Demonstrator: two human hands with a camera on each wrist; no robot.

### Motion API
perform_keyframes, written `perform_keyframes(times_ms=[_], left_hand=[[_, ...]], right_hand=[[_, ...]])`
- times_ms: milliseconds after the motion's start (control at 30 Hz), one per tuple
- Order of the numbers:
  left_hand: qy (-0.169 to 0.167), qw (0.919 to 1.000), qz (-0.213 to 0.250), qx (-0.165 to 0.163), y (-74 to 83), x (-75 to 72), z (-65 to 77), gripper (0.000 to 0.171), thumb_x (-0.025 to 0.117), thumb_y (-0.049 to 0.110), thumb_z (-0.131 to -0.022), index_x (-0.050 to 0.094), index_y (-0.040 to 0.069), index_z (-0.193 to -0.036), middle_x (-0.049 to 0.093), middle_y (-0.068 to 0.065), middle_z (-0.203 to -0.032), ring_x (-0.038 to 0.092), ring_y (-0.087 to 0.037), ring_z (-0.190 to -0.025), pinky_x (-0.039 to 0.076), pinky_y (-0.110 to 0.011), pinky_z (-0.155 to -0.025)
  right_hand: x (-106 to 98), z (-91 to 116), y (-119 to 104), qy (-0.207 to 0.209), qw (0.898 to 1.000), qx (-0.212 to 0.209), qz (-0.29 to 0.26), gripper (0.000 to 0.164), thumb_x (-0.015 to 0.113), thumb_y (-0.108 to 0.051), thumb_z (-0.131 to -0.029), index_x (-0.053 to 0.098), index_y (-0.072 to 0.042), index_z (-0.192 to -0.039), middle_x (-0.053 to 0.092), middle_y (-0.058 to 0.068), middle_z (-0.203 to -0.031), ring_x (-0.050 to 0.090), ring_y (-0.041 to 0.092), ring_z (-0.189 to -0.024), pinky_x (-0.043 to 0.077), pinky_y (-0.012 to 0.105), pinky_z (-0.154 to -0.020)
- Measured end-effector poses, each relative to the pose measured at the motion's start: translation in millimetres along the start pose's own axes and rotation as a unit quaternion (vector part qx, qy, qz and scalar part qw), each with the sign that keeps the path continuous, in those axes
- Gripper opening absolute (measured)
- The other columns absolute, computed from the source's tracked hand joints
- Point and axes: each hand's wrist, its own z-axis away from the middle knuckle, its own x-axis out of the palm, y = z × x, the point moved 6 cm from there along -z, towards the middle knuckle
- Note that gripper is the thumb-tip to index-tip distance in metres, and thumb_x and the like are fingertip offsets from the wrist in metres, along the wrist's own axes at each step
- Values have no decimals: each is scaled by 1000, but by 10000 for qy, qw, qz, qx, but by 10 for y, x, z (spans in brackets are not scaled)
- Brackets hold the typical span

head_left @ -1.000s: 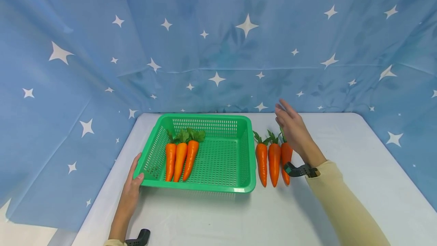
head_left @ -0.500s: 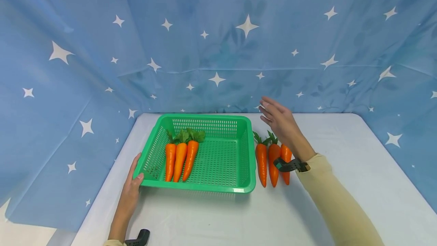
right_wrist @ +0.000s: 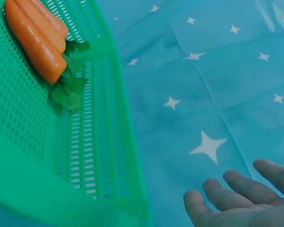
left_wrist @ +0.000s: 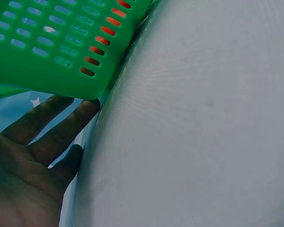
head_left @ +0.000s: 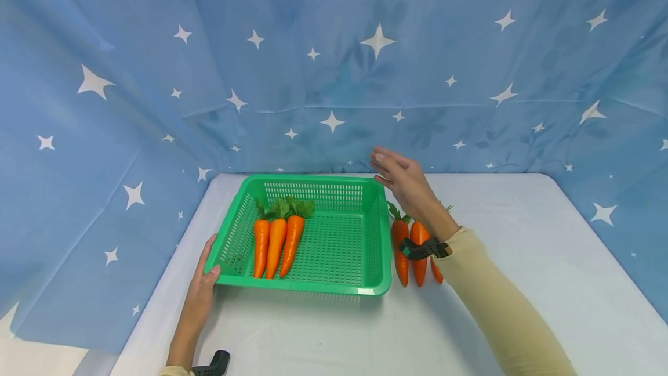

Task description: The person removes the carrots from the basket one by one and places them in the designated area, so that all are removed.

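The green plastic basket stands on the white table with three leafy-topped carrots lying side by side in its left half. My left hand holds its front left corner, thumb at the rim; the left wrist view shows the fingers fairly straight against the basket's outside. Over the back right corner hovers my right hand, nothing in it, fingers extended and apart from the basket in the right wrist view. Beneath the right forearm, three more carrots lie on the table, partly covered by the wrist strap and sleeve.
A blue curtain with white stars hangs behind the table and along its sides. White tabletop extends right of the loose carrots and in front of the basket. Each wrist wears a black band.
My right hand has moved left, from above the rightmost loose carrot to the basket's back right corner. The left hand, the basket and all the carrots stay where they were.
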Motion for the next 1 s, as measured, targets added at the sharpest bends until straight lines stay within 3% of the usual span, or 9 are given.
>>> perform_keyframes(times_ms=[200,333,767,1000], left_hand=[[1,10000,20,37,1,-6,-7,64,38,27,-112,21,25,-174,11,-4,-179,11,-23,-161,8,-67,-121],[18,10000,8,39,-8,-11,-1,65,38,27,-112,20,22,-174,10,-5,-179,9,-28,-161,7,-70,-119],[10,10000,4,11,22,11,21,64,38,28,-112,21,24,-174,13,-4,-178,12,-30,-160,10,-67,-120],[57,10000,-63,-32,1,7,17,64,38,29,-112,21,23,-174,14,-5,-178,14,-28,-159,11,-68,-119]], right_hand=[[175,-50,52,-124,9999,73,10,56,51,-19,-114,36,1,-165,39,21,-167,36,35,-155,30,50,-124],[271,-85,130,-82,9997,222,46,58,54,-19,-113,37,-1,-165,41,21,-166,39,35,-153,33,48,-122],[614,-136,350,-163,9975,512,452,59,62,-22,-109,44,-4,-162,46,18,-162,47,34,-147,42,47,-117],[767,-166,443,-288,9962,533,628,57,61,-18,-109,45,-1,-161,47,24,-161,47,36,-146,41,55,-116]])
